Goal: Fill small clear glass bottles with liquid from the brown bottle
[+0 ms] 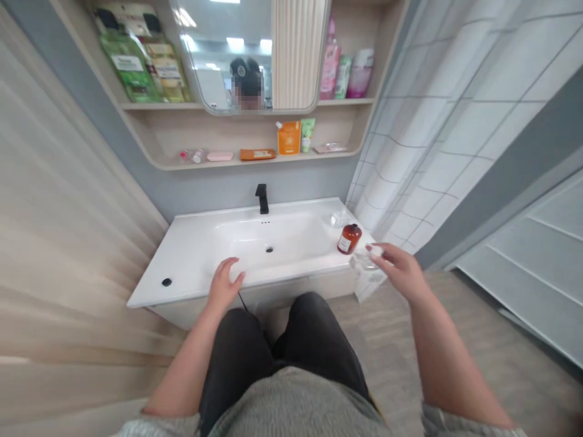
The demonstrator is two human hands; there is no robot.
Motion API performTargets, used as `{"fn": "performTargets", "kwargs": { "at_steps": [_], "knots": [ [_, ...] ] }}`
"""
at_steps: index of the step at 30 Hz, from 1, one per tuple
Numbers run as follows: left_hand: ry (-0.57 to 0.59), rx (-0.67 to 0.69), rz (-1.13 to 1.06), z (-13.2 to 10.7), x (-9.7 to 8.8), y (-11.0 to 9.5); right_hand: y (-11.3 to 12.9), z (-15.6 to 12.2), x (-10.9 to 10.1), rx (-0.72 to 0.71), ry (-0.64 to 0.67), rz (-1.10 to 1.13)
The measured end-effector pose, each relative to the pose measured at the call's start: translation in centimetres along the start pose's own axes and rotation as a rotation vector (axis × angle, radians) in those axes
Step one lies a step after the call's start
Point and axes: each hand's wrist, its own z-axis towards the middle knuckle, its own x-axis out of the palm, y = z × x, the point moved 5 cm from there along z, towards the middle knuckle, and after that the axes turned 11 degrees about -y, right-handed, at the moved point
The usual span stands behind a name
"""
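My left hand (pixel 224 283) rests on the front rim of the white sink (pixel 191 249), fingers curled over the edge and holding nothing. My right hand (pixel 395 268) hovers at the sink's right front corner with its fingers closed round a small clear, whitish object (pixel 370 258) that I cannot name. An amber bottle (pixel 348 238) with a black cap stands on the counter just left of that hand. Behind it lies a clear plastic item (pixel 337 217). A black tap (pixel 262 198) stands at the back of the basin.
A shelf (pixel 255 159) above the sink carries an orange pouch (pixel 288 137), a green tube and flat packets. A mirror (pixel 237 54) hangs above, with bottles either side. A tiled wall stands on the right, a wood-panel wall on the left.
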Motion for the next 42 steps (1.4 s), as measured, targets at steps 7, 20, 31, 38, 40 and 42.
{"fn": "performTargets", "kwargs": {
  "at_steps": [7, 20, 31, 38, 40, 42],
  "knots": [
    [0.334, -0.202, -0.576, -6.2, 4.9, -12.7, 12.7, -3.6, 14.5, -0.066, 0.266, 0.414],
    [0.266, -0.428, -0.62, -8.1, -0.2, -12.0, 13.5, -10.6, 22.0, 0.23, 0.567, 0.789],
    [0.419, -0.004, -0.445, -4.7, -4.6, -18.5, 13.9, -12.8, 19.0, 0.147, 0.606, 0.603],
    [0.523, 0.021, -0.42, -6.1, -4.5, -18.7, 14.6, -13.8, 18.4, 0.034, 0.635, 0.503],
    [0.498, 0.051, -0.39, -6.3, -4.8, -18.3, 14.4, -14.2, 18.6, 0.045, 0.634, 0.52],
    [0.475, 0.066, -0.376, -6.4, -4.8, -18.3, 14.4, -14.4, 18.7, 0.062, 0.618, 0.531]
  ]
}}
